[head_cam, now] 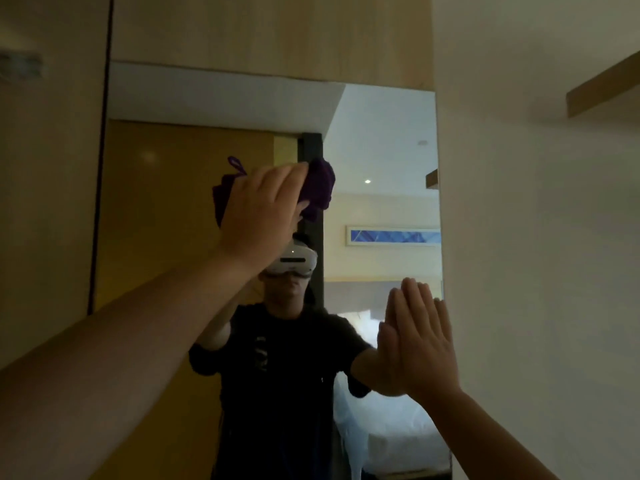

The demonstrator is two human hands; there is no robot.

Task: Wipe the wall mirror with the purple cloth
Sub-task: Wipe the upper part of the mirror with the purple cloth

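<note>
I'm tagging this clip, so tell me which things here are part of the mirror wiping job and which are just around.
Part of the job:
wall mirror
purple cloth, bunched against the glass
left hand, pressing the cloth to the mirror
right hand, flat at the mirror's right edge

Just around:
wooden shelf on the right wall
wood wall panel above the mirror

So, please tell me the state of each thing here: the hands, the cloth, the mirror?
Left hand: pressing the cloth on the glass.
Cloth: bunched, under the left hand.
Right hand: flat, fingers straight, at the mirror's right edge.
Mirror: upright on the wall.
</note>
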